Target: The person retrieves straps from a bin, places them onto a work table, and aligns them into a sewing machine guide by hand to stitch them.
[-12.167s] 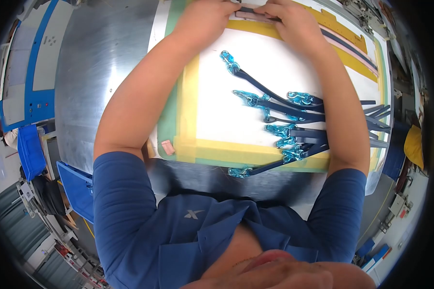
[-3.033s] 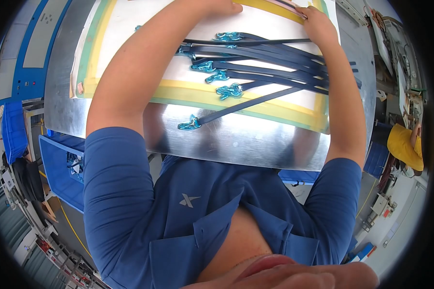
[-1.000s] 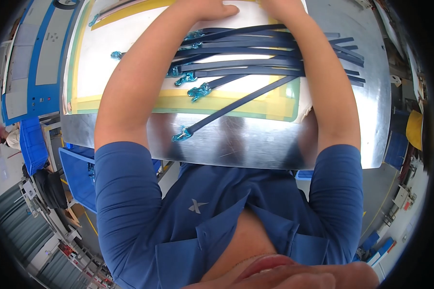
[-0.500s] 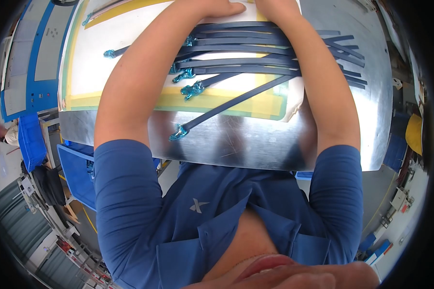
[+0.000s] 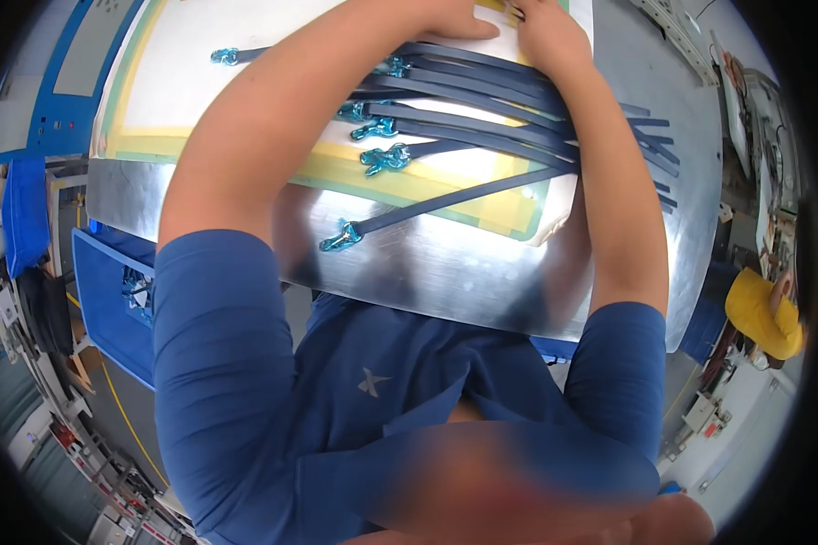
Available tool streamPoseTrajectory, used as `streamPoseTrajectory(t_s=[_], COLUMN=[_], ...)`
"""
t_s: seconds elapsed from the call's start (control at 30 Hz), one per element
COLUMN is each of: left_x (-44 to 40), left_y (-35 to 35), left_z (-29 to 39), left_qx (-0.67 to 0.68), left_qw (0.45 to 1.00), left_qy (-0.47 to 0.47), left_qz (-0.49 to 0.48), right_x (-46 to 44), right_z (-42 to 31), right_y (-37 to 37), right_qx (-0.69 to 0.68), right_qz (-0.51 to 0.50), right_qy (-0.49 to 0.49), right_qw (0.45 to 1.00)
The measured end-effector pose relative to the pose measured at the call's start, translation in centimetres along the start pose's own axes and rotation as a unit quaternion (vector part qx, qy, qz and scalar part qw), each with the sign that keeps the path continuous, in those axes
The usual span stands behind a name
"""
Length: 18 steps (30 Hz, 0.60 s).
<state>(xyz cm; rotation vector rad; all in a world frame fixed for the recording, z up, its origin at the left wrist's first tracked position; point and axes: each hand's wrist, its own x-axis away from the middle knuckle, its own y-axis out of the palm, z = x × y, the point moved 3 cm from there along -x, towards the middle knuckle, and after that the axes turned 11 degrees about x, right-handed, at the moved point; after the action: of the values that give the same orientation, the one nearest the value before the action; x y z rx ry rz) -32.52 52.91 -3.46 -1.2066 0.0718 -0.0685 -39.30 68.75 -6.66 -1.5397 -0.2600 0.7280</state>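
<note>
At the top edge, my left hand (image 5: 454, 16) is over the white board (image 5: 168, 91), its thumb stretched out to the right. The rest of its fingers are cut off by the frame. Close by on the right, my right hand (image 5: 553, 38) has bent fingers around a small brownish thing (image 5: 514, 11), too little of which shows to name. Below both hands lie several dark blue flat straps (image 5: 473, 195), roughly side by side, with ends wrapped in shiny teal film (image 5: 386, 159). My forearms cover parts of them. The straps' bare ends (image 5: 654, 145) reach past the board on the right.
Yellow and green tape edges the board, which lies on a shiny metal table (image 5: 409, 263). A blue bin (image 5: 114, 304) with teal-wrapped pieces stands at lower left. A blue-framed panel (image 5: 41, 100) is at upper left. A person in yellow (image 5: 762, 313) is at far right.
The view has shifted and turned slightly. My right hand is lower in the frame, and a small brownish thing now shows at its fingers. The straps lie much as before.
</note>
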Motion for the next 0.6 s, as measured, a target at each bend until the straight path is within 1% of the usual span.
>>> streamPoseTrajectory(t_s=[0.1, 0.13, 0.17, 0.2, 0.23, 0.3, 0.37, 0.4, 0.43, 0.47, 0.5, 0.53, 0.57, 0.6], left_x=[0.3, 1.4, 2.0, 3.5, 3.5, 5.2, 6.7, 7.2, 7.0, 7.0, 6.8, 6.8, 7.0, 7.0], left_y=[0.1, -1.4, -1.6, -3.1, -2.7, -4.8, -5.9, -5.8, -5.1, -5.0, -4.3, -3.4, -3.0, -2.7], left_z=[-5.4, -6.0, -8.4, -9.3, -13.2, -17.1, -21.3, -25.3, -30.4, -31.1, -31.7, -32.1, -31.8, -31.4], left_qx=[-0.029, -0.023, -0.051, -0.060, -0.106, -0.056, -0.072, -0.070, -0.114, -0.158, -0.155, -0.176, -0.197, -0.194], left_qw=[0.999, 0.998, 0.997, 0.995, 0.988, 0.983, 0.973, 0.974, 0.968, 0.958, 0.959, 0.951, 0.942, 0.942], left_qy=[-0.020, -0.062, -0.050, -0.073, -0.087, -0.163, -0.187, -0.183, -0.163, -0.142, -0.138, -0.146, -0.155, -0.155], left_qz=[0.020, -0.016, 0.024, 0.026, 0.069, 0.063, 0.118, 0.116, 0.155, 0.194, 0.194, 0.209, 0.224, 0.225], right_x=[0.2, 0.4, 0.4, 0.3, 0.2, 0.3, 0.3, 0.4, 0.4, 0.4, 0.5, 0.5, 0.5, 0.2], right_z=[0.2, 0.3, 0.4, 0.6, 0.6, 1.1, 1.7, 1.6, 1.5, 1.4, 1.6, 2.1, 2.5, 3.3], right_y=[-0.3, -0.3, -0.5, -0.5, -0.4, 0.0, 0.4, 0.3, 0.0, -0.2, -0.4, -0.4, -0.4, -0.3], right_qx=[0.000, -0.011, -0.010, -0.003, 0.004, 0.004, -0.010, -0.007, -0.003, 0.001, 0.004, 0.011, 0.019, 0.022], right_qz=[0.002, 0.004, 0.004, -0.008, -0.021, -0.021, -0.008, -0.010, -0.016, -0.022, -0.023, -0.045, -0.067, -0.068], right_qy=[-0.014, -0.022, -0.018, -0.002, 0.016, 0.024, 0.015, 0.018, 0.026, 0.034, 0.038, 0.060, 0.080, 0.080], right_qw=[1.000, 1.000, 1.000, 1.000, 1.000, 0.999, 1.000, 1.000, 1.000, 0.999, 0.999, 0.997, 0.994, 0.994])
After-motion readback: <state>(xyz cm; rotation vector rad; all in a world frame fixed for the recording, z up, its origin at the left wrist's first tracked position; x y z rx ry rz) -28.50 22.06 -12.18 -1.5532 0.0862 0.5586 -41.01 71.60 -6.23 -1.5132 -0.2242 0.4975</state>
